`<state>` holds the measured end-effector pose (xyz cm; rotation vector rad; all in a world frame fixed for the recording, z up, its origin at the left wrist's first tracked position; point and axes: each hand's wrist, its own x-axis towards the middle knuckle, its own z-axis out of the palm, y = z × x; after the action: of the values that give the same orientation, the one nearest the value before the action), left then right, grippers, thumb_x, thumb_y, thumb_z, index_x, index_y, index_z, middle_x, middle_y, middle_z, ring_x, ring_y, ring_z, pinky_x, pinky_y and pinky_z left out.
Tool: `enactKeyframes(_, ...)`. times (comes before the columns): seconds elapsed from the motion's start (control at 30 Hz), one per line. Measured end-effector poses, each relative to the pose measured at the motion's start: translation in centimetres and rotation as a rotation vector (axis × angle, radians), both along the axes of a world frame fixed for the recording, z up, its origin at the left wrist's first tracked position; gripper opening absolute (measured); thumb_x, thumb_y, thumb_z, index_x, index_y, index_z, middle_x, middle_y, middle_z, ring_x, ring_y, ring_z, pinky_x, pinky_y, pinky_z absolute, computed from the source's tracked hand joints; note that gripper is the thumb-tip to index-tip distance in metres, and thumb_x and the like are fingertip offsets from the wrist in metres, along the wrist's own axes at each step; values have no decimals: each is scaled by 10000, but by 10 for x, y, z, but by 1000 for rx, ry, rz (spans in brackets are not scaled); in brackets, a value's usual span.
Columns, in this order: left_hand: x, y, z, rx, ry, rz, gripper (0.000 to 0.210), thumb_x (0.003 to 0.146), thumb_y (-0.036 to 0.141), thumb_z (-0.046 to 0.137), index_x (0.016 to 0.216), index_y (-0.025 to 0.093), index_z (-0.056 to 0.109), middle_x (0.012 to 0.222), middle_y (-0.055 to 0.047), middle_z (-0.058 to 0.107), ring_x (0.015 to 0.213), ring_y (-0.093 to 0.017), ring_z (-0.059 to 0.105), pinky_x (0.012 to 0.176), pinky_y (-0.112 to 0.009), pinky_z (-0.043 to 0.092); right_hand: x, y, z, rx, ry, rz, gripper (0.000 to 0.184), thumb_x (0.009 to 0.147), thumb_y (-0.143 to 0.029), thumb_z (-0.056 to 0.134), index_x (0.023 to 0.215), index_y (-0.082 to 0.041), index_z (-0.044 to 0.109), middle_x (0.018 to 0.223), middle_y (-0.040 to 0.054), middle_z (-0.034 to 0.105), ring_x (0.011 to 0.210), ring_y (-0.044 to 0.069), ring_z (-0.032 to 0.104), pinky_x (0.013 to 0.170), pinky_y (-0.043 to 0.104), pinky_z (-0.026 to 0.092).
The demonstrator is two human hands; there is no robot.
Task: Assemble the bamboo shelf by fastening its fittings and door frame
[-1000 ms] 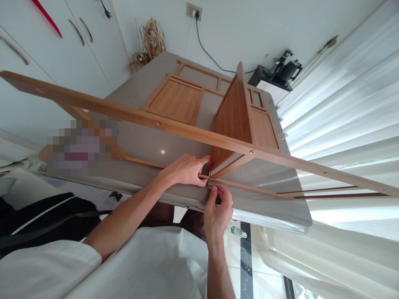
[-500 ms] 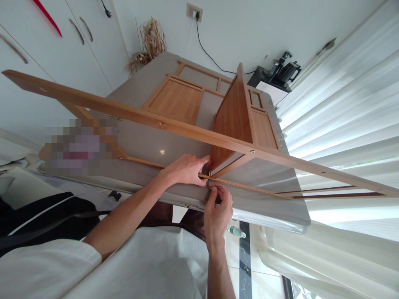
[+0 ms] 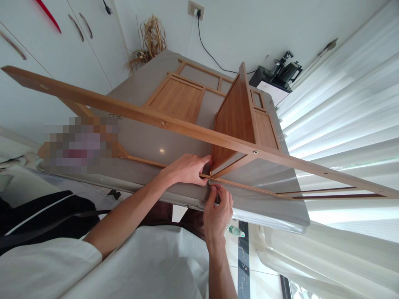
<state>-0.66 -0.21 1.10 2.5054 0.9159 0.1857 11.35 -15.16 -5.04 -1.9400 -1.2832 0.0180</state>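
A wooden frame (image 3: 183,127) stands on the table, its long top rail crossing the view from left to right. An upright wooden panel (image 3: 234,114) joins it crosswise. My left hand (image 3: 188,169) is closed around the lower rail (image 3: 243,186), just left of the panel's near corner. Thumb and fingers of my right hand (image 3: 218,207) pinch a thin metal hex key (image 3: 210,182), its tip against the near side of that rail at the joint. The tip's seat is too small to make out.
The grey-covered table (image 3: 140,139) carries another panelled frame (image 3: 177,97) lying behind. A black kettle (image 3: 291,72) stands on a small cabinet at the back right. A plastic bottle (image 3: 235,231) lies on the floor, and white curtains (image 3: 343,104) hang on the right.
Both hands keep their places at the joint, with only a slight shift of the right fingers around the hex key. The whole view has moved a little.
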Motion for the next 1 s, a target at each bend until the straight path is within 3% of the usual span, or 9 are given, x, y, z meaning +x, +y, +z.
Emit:
enactKeyframes(0.3, 0, 1, -1, 3, -13, -12, 418, 773, 471, 698, 1082, 246, 529, 761, 35, 744, 699, -231, 719, 565, -314, 395, -2, -1, 5, 29, -233, 108, 217, 1030, -267, 490, 1111, -190, 676, 1000, 70, 739, 1006, 200, 633, 895, 345, 425)
enactKeyframes(0.6, 0, 1, -2, 1, 1, -11, 420, 772, 478, 703, 1076, 244, 533, 776, 25, 752, 728, -240, 729, 566, -312, 400, -3, 2, 13, -3, -299, 87, 255, 1045, -268, 451, 1119, -184, 679, 982, 81, 742, 972, 212, 633, 842, 346, 413)
enactKeyframes(0.73, 0, 1, -2, 17, -11, -16, 406, 775, 479, 695, 1060, 242, 530, 760, 26, 747, 704, -242, 722, 561, -318, 396, -2, 2, 13, -19, -240, 93, 265, 1047, -298, 453, 1113, -193, 687, 980, 75, 743, 971, 208, 631, 846, 342, 405)
enactKeyframes(0.9, 0, 1, -2, 6, 1, -6, 417, 761, 467, 709, 1063, 240, 532, 786, 22, 754, 718, -239, 728, 570, -317, 404, 3, 3, 11, -56, 42, 27, 292, 1029, -402, 466, 1019, -214, 690, 989, 55, 732, 948, 195, 636, 860, 325, 431)
enactKeyframes(1.0, 0, 1, -2, 2, 5, -5, 421, 753, 448, 714, 1074, 241, 536, 788, 23, 754, 717, -241, 728, 567, -319, 406, 5, 3, 11, -75, 104, 10, 302, 1021, -430, 466, 1016, -219, 682, 1007, 47, 727, 943, 199, 640, 833, 314, 450)
